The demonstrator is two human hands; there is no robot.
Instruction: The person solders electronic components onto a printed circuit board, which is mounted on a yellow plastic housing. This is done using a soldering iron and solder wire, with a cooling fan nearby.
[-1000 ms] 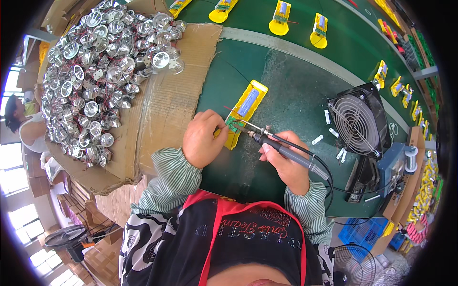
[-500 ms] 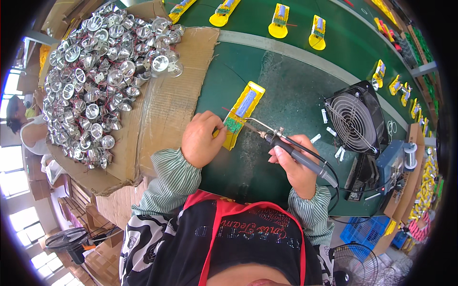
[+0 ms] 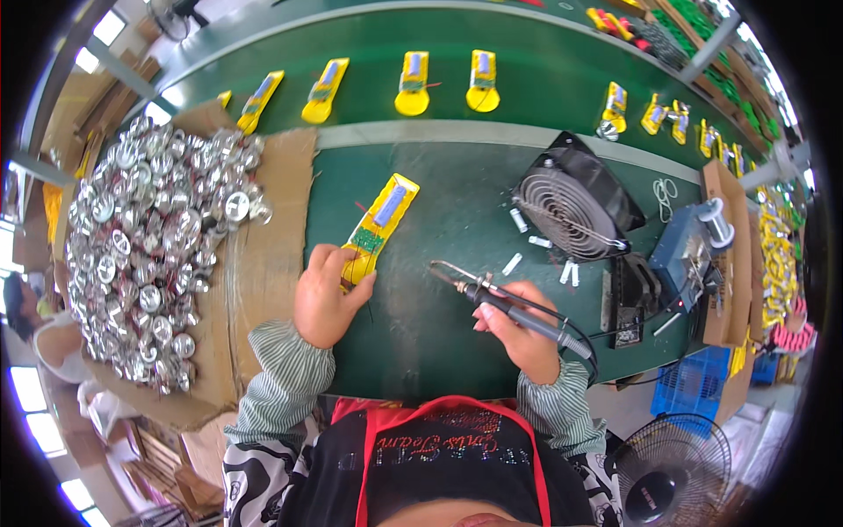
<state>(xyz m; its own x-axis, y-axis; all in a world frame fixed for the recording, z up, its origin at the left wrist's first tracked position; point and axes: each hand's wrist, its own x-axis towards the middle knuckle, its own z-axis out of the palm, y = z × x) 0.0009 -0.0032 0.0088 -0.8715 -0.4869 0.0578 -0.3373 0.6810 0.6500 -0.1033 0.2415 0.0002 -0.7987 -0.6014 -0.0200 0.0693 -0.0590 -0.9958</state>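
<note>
Casing, yellow: where is it?

"On the green desk, ahead of the left hand, whose thumb and fingers pinch its near end; its long axis slants away rightward."

"And the right hand?"

"Farther off, closed around a soldering iron, tip clear of the casing."

"What surrounds them?"

"Reflectors heaped on cardboard at left, a black fan at right, a green strip beyond."

Left grip: back of the hand upward, thumb and bent fingers pinched toward each other. Right grip, well apart to its right: thumb extended forward, fingers curled. Both forearms slant inward from below their grips.
</note>
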